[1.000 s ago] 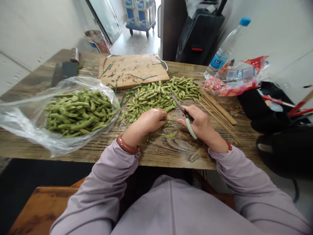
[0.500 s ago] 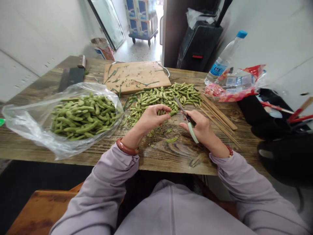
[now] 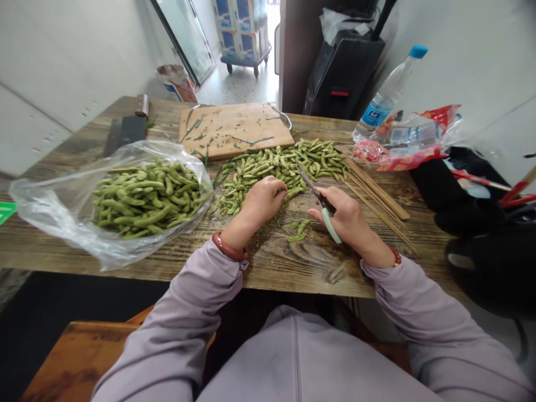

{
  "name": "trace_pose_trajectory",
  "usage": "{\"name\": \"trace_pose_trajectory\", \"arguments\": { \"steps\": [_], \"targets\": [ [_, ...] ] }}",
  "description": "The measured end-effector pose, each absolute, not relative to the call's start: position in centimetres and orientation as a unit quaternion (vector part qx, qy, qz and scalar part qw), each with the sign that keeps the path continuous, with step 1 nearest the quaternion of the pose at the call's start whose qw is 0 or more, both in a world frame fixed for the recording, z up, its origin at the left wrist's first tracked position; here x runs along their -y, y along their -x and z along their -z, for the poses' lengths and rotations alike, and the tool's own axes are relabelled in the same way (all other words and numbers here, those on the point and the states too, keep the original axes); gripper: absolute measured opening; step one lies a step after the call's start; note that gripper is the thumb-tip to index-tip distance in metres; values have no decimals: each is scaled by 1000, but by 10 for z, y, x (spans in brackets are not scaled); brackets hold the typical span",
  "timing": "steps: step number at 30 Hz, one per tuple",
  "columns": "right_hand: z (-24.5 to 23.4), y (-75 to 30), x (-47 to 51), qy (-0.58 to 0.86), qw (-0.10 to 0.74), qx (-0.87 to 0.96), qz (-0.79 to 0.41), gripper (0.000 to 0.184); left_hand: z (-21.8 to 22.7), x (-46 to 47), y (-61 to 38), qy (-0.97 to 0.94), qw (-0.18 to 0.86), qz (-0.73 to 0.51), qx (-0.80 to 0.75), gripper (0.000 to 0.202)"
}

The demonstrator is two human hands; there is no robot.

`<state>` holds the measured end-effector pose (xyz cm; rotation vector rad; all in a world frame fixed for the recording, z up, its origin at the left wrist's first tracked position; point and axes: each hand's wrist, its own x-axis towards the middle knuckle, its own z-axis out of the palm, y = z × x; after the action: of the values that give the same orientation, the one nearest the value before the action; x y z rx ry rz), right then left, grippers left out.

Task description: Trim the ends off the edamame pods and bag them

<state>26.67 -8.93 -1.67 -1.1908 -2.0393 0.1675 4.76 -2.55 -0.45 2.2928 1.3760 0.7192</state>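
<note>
My right hand (image 3: 344, 209) is closed around a pair of scissors (image 3: 325, 205) with pale green handles. Their dark blades point up and away, towards the pile of green soybean pods (image 3: 272, 164). My left hand (image 3: 264, 200) is at the near edge of that pile, its fingers curled and pressed together. What it holds, if anything, is hidden. Just beyond its fingertips lies a pod (image 3: 294, 192). A few loose pods (image 3: 297, 237) lie on the wood between my hands, among small green scraps.
A clear plastic bag (image 3: 56, 195) full of pods stands at the left. Behind the pile lies a cutting board (image 3: 234, 125), with a cleaver (image 3: 125, 131) to its left. Wooden sticks (image 3: 374, 192), a water bottle (image 3: 387, 97) and a red wrapper (image 3: 410, 159) are at the right.
My left hand has turned and curled its fingers, shifting slightly over the near edge of the pile. More loose pods now show on the wood between my hands. The scissors have hardly moved.
</note>
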Motion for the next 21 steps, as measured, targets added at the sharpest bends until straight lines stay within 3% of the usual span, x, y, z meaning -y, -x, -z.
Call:
{"name": "trace_pose_trajectory", "arguments": {
  "steps": [8,13,15,18,21],
  "targets": [
    [20,-266,88,468,371,799,-62,38,0,33,-63,-837,103,-86,-530,22],
    [20,-267,87,455,371,808,-58,37,2,31,-58,-837,135,-118,-516,21],
    [19,-266,87,452,373,809,-57,36,2,28,-53,-821,202,-186,-501,15],
    [18,-266,87,451,375,808,-56,36,-3,29,-47,-732,388,-284,-483,9],
    [19,-266,88,452,375,807,-59,35,-14,34,-44,-603,566,-329,-457,22]
  ]
}}
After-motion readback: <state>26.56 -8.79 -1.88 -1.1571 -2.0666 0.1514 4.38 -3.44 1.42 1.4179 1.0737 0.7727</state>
